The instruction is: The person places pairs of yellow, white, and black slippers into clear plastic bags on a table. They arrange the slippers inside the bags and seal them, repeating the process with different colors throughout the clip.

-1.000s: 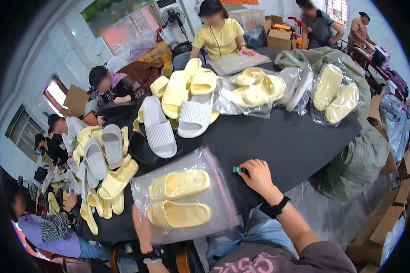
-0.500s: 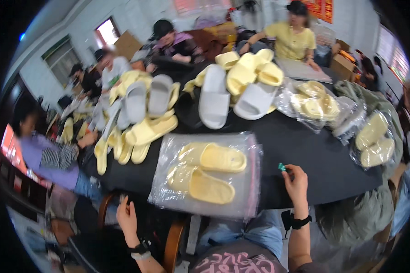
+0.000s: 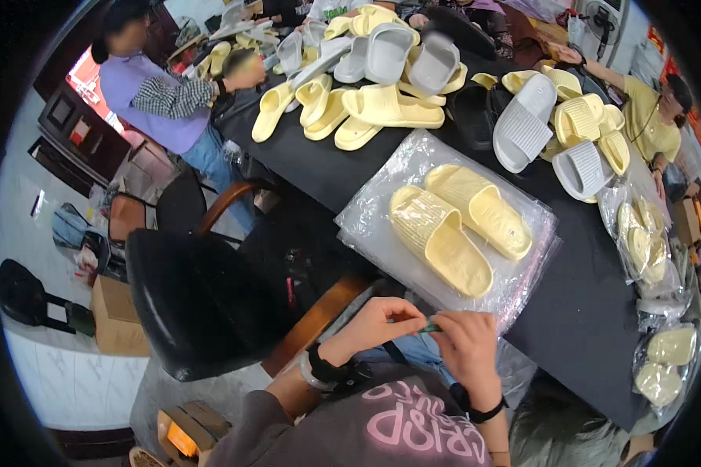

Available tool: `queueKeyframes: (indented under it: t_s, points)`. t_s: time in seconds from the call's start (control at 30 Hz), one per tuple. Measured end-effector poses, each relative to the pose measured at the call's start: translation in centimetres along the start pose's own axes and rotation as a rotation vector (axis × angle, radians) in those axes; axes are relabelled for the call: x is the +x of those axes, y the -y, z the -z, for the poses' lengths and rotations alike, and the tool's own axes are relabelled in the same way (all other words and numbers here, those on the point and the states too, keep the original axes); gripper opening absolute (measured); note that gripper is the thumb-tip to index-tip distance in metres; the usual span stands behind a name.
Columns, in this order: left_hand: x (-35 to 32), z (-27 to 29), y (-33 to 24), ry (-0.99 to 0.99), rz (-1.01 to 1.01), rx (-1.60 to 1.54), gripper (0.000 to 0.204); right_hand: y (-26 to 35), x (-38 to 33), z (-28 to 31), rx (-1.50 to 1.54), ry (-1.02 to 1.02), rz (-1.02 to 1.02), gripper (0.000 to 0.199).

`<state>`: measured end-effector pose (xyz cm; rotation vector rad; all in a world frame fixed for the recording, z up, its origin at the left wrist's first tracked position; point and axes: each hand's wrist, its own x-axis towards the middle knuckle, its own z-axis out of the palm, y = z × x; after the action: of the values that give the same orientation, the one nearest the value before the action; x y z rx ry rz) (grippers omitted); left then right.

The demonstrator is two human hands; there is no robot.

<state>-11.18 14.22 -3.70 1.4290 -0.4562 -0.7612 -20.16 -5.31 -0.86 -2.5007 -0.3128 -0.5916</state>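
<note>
My left hand [image 3: 383,324] and my right hand [image 3: 469,341] meet in front of my body, just off the table's near edge. Between their pinched fingertips is a small green wrapped piece [image 3: 430,328], mostly covered by the fingers; its kind is unclear. Just beyond my hands, a pair of yellow slippers [image 3: 442,243] lies side by side with clear plastic bags [image 3: 378,204]. Whether the pair lies inside the top bag or on it, I cannot tell.
Yellow slippers [image 3: 393,107] and grey slippers [image 3: 525,123] are heaped along the black table [image 3: 576,303]. Bagged pairs [image 3: 667,364] lie at its right end. A black chair [image 3: 191,303] with wooden arms stands at my left. A person in purple [image 3: 156,105] works at the far left.
The view has swung to the left. My hands, far apart before, have come together, and the green piece that my right fingertips held is now pinched between both.
</note>
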Motion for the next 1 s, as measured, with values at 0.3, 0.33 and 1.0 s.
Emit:
queueKeyframes:
  t_s: [0.3,0.33,1.0]
  points:
    - [-2.0,8.9,1.8,-0.523,0.023,0.076,0.009,0.9,1.0,-1.6,0.062,0.096,-0.023,0.045]
    - [-2.3,12.1,3.6,-0.683,-0.033,0.067,0.009,0.8,0.9,-1.3,0.039,0.071,-0.045,0.046]
    - [-3.2,28.7,15.7,-1.286,0.009,0.075,0.042,-10.4,-2.7,3.7,-0.093,-0.038,-0.515,0.019]
